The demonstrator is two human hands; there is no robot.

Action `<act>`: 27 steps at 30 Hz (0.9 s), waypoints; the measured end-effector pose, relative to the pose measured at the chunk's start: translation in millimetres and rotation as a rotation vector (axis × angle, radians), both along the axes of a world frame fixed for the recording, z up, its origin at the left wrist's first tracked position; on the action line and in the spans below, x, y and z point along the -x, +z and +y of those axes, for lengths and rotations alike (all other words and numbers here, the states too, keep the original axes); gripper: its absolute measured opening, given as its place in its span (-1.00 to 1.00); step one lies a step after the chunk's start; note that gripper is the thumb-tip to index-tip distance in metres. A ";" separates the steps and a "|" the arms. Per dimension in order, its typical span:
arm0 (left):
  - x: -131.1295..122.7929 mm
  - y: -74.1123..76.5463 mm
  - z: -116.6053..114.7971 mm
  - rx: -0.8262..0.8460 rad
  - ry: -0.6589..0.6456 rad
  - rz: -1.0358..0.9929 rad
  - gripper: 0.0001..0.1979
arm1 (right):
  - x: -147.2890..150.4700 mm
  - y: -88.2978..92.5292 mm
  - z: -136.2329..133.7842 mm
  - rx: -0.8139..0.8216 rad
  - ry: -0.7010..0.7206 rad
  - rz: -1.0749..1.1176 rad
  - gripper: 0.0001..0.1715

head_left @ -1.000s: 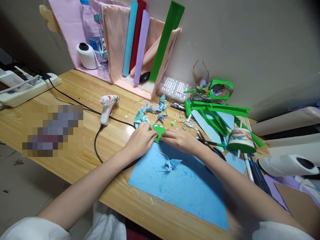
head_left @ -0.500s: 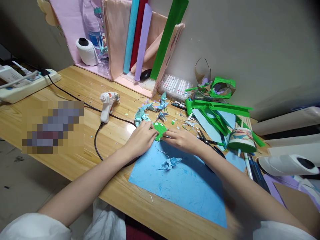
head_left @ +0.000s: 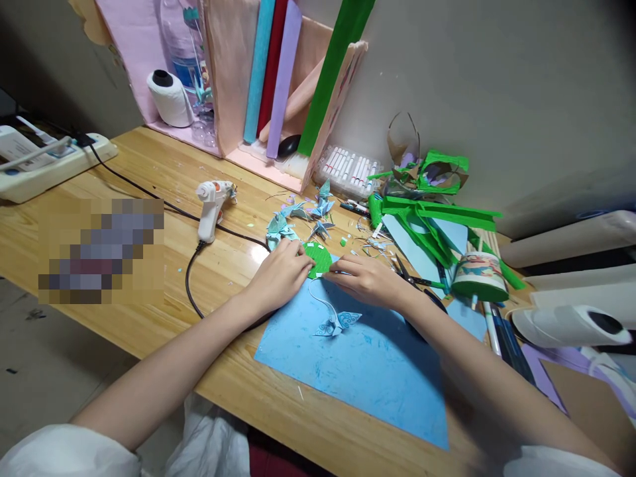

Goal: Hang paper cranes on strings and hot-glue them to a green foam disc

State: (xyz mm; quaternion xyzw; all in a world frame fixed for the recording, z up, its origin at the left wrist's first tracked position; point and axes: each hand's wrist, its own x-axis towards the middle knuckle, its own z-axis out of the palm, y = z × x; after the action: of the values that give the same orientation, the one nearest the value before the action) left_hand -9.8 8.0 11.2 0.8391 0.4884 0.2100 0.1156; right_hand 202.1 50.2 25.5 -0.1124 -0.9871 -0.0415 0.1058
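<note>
A round green disc (head_left: pixel 318 257) with small white pieces along its edge lies between my hands, at the top edge of a blue sheet (head_left: pixel 368 371). My left hand (head_left: pixel 283 270) has its fingers closed on the disc's left edge. At the disc's right edge, my right hand (head_left: pixel 362 278) has thumb and fingertips pressed together; whatever they pinch is too small to make out. A thin string runs down from the disc towards a blue patterned paper crane (head_left: pixel 338 323) resting on the sheet. More blue paper cranes (head_left: pixel 282 226) sit just behind the disc.
A white glue gun (head_left: pixel 211 211) with a black cord stands left of my hands. Scissors (head_left: pixel 407 273), green strips (head_left: pixel 432 235) and a small drum-like object (head_left: pixel 479 275) lie to the right. Behind are a marker box (head_left: pixel 349 169) and a pink shelf (head_left: pixel 226 86).
The right hand's fingertips have shifted slightly away from the disc's middle, and more of the green disc shows. The whole view has moved slightly.
</note>
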 end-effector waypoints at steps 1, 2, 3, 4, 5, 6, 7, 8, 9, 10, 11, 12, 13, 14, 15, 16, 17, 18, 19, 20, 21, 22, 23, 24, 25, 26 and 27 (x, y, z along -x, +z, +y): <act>0.0 -0.2 0.1 -0.001 0.001 -0.001 -0.71 | -1.0 -1.1 -0.4 0.007 -0.007 -0.002 -0.74; 0.1 -0.5 0.2 -0.001 0.002 -0.003 -0.71 | -1.7 -2.4 -0.8 0.011 -0.009 -0.005 -0.74; 0.1 -0.8 0.4 -0.002 0.003 -0.004 -0.71 | -2.1 -4.0 -1.1 0.013 -0.011 -0.010 -0.74; 0.1 -1.2 0.5 -0.003 0.003 -0.004 -0.71 | -2.2 -5.5 -1.3 0.014 -0.011 -0.013 -0.73; 0.1 -1.6 0.6 -0.003 0.004 -0.004 -0.71 | -2.1 -7.1 -1.4 0.013 -0.009 -0.012 -0.74; 0.1 -1.9 0.7 -0.002 0.004 -0.004 -0.71 | -2.0 -8.4 -1.4 0.009 -0.008 -0.010 -0.74; 0.1 -2.2 0.7 0.000 0.005 -0.004 -0.71 | -1.9 -9.5 -1.3 0.005 -0.010 -0.011 -0.74; 0.1 -2.4 0.6 0.001 0.005 -0.004 -0.71 | -1.9 -10.2 -1.2 0.002 -0.017 -0.014 -0.74; 0.1 -2.4 0.5 0.002 0.006 -0.006 -0.71 | -1.9 -10.6 -1.2 -0.002 -0.025 -0.021 -0.74; 0.1 -2.4 0.3 0.002 0.006 -0.008 -0.71 | -2.0 -10.6 -1.1 -0.005 -0.033 -0.030 -0.74; 0.0 -2.4 0.1 0.002 0.006 -0.011 -0.71 | -2.1 -10.3 -1.1 -0.009 -0.040 -0.040 -0.74; 0.0 -2.2 -0.1 0.003 0.007 -0.013 -0.72 | -2.2 -9.8 -1.1 -0.012 -0.045 -0.045 -0.74; 0.0 -2.0 -0.2 0.004 0.007 -0.015 -0.72 | -2.2 -9.3 -1.1 -0.011 -0.048 -0.044 -0.74; -0.1 -1.8 -0.4 0.006 0.008 -0.016 -0.72 | -2.0 -8.8 -1.2 -0.008 -0.051 -0.037 -0.75; -0.1 -1.6 -0.4 0.008 0.008 -0.017 -0.72 | -1.6 -8.3 -1.4 -0.002 -0.055 -0.029 -0.75; -0.1 -1.5 -0.4 0.009 0.009 -0.018 -0.72 | -1.0 -7.9 -1.6 0.005 -0.059 -0.021 -0.75; -0.1 -1.3 -0.4 0.011 0.009 -0.019 -0.72 | -0.2 -7.7 -1.8 0.011 -0.063 -0.015 -0.75; -0.1 -1.2 -0.4 0.014 0.009 -0.020 -0.72 | 0.8 -7.6 -2.1 0.016 -0.065 -0.013 -0.74; -0.1 -1.0 -0.4 0.016 0.010 -0.020 -0.72 | 1.7 -7.7 -2.4 0.019 -0.066 -0.014 -0.74; -0.1 -0.8 -0.5 0.019 0.010 -0.020 -0.71 | 2.7 -7.8 -2.6 0.024 -0.067 -0.016 -0.73; -0.1 -0.6 -0.6 0.022 0.010 -0.019 -0.71 | 3.6 -7.9 -2.8 0.032 -0.069 -0.016 -0.72; -0.1 -0.4 -0.8 0.025 0.009 -0.017 -0.71 | 4.4 -7.9 -2.9 0.043 -0.070 -0.011 -0.71; -0.1 -0.2 -0.9 0.025 0.008 -0.016 -0.71 | 5.1 -7.9 -3.0 0.055 -0.073 -0.002 -0.71; -0.2 -0.1 -1.1 0.026 0.008 -0.016 -0.71 | 5.8 -7.8 -2.9 0.068 -0.075 0.010 -0.71; -0.2 0.0 -1.2 0.025 0.007 -0.018 -0.71 | 6.3 -7.8 -2.8 0.079 -0.078 0.022 -0.71; -0.3 -0.1 -1.3 0.025 0.008 -0.021 -0.72 | 6.7 -7.9 -2.5 0.088 -0.080 0.030 -0.71; -0.4 -0.1 -1.3 0.025 0.009 -0.026 -0.72 | 7.1 -8.2 -2.2 0.093 -0.082 0.034 -0.71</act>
State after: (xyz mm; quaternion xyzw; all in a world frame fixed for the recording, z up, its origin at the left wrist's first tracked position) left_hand -9.4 6.7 11.1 0.8326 0.4931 0.2153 0.1313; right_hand 195.0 47.9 17.4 -0.1582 -0.9806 0.0019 0.1157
